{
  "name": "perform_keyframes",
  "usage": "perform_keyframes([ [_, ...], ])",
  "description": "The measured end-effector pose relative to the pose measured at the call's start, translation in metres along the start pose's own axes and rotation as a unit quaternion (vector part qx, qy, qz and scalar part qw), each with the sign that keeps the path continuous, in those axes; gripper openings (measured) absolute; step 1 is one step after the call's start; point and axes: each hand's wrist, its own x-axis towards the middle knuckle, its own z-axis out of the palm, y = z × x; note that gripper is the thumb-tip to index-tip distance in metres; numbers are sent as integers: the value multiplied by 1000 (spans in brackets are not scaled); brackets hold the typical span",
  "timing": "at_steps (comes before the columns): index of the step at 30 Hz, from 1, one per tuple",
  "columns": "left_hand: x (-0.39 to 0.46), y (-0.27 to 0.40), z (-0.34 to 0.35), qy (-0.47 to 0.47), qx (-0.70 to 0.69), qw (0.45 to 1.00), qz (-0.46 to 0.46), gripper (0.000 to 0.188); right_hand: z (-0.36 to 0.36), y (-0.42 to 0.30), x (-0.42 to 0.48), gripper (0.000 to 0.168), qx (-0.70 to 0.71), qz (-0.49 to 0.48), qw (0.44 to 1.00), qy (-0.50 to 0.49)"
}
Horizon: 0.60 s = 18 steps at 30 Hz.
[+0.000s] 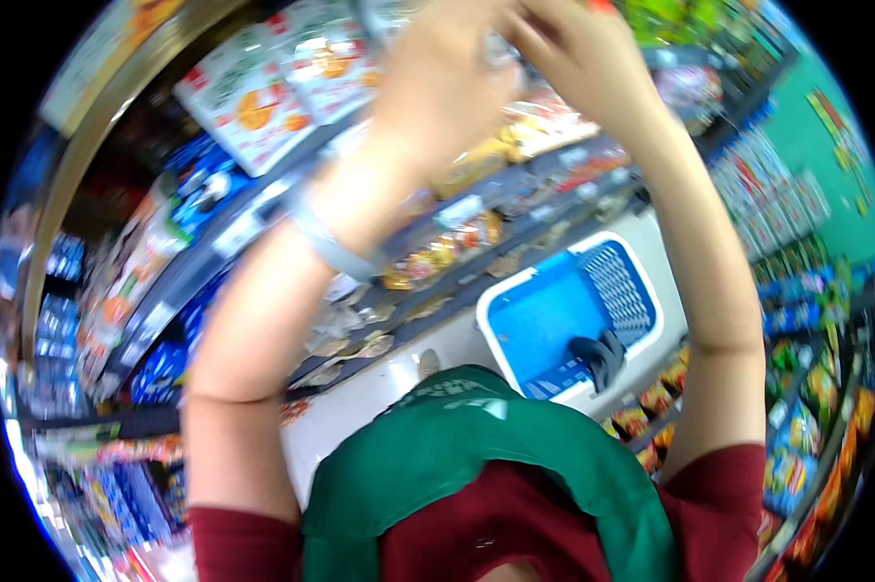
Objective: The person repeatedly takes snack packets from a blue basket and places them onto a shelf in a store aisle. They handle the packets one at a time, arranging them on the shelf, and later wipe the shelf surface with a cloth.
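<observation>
Both my hands are raised together at the top edge of the view, in front of stocked store shelves. My left hand (448,80) is motion-blurred, its fingers partly cut off by the frame, and a grey band (336,244) circles that forearm. Beside it, my right hand (590,62) is bent inward, with its fingertips also out of sight. A small orange-red patch shows at the frame edge by my right hand; whether it is held cannot be told. Packaged goods in shiny wrap (546,120) lie on the shelf behind and below the hands.
A blue and white plastic basket (554,305) with a dark handle (601,356) stands on the pale floor (401,378). White printed boxes (248,102) fill the upper left shelf. Snack packets (794,473) line the right side. I wear a green apron (423,465).
</observation>
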Motion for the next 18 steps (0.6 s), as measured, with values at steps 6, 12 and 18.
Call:
perform_keyframes([
  [6,-168,65,72,-162,-164,950,-212,43,95,-5,-187,19,180,142,968,-102],
  [12,-320,99,136,-455,-226,827,-238,56,163,22,-415,35,-34,264,907,-326],
  [18,-373,104,150,-612,-188,722,-265,66,152,-1,-463,45,-152,486,783,-358],
])
